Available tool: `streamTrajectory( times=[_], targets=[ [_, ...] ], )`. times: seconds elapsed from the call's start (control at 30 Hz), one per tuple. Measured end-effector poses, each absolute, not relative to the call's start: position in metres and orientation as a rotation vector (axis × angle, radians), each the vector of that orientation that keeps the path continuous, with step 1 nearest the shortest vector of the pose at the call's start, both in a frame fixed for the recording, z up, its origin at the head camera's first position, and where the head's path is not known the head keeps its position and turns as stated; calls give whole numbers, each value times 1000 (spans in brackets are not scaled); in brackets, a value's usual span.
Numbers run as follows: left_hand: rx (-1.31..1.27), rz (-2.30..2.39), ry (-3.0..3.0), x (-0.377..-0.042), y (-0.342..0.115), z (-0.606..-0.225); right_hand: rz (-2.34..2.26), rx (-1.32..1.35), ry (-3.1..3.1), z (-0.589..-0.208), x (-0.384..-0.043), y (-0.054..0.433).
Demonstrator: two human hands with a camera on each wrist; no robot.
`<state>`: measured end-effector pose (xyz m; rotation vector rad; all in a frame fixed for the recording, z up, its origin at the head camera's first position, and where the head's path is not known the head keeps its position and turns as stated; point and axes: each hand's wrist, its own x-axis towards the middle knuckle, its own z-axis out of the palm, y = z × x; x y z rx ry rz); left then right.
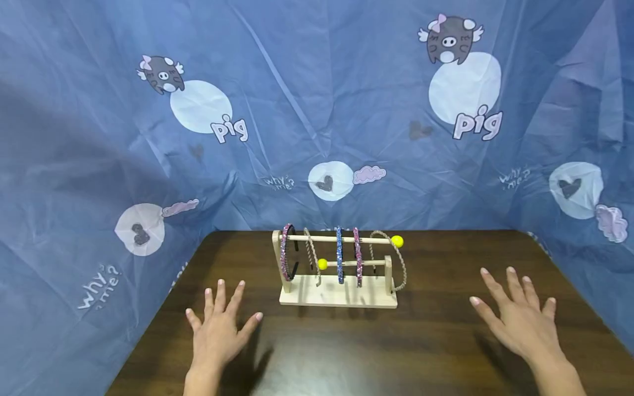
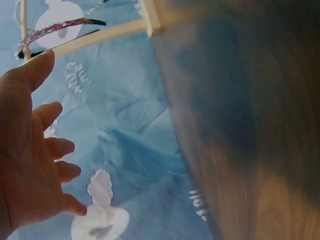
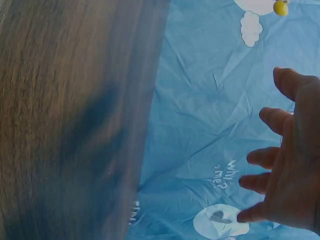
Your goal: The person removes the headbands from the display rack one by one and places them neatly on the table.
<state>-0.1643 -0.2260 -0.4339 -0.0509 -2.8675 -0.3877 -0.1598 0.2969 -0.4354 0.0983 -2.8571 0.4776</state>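
A pale wooden rack (image 1: 337,298) stands at the table's far middle, with a taller rear bar and a lower front bar, each tipped by a yellow ball. Headbands hang on it: a pink glitter headband (image 1: 284,254) at the left post, a blue glitter headband (image 1: 339,256) and another pink one (image 1: 358,258) in the middle, and braided beige ones (image 1: 403,264) at the right end and left of centre. My left hand (image 1: 218,335) hovers left of the rack, fingers spread, holding nothing. Far to the right, my right hand (image 1: 527,324) also hovers with spread fingers, holding nothing.
The dark wooden table (image 1: 346,352) carries shadows of both hands. A blue fabric backdrop (image 1: 297,110) printed with pigs, hearts and clouds hangs behind it and along both sides. In the right wrist view a yellow ball (image 3: 281,7) shows at the top.
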Motion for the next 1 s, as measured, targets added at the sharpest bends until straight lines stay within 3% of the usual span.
streamTrajectory(
  times=[0.23,0.47,1.0],
  targets=[
    [49,-805,-2809,-153,-218,-438,723,165,-2865,-425,-154,289],
    [5,-1003,-2744,-153,-211,-452,877,201,-2735,-438,-153,266],
    [27,-1313,-2608,-188,-198,-463,1471,154,-2278,-452,-181,231]
  ],
)
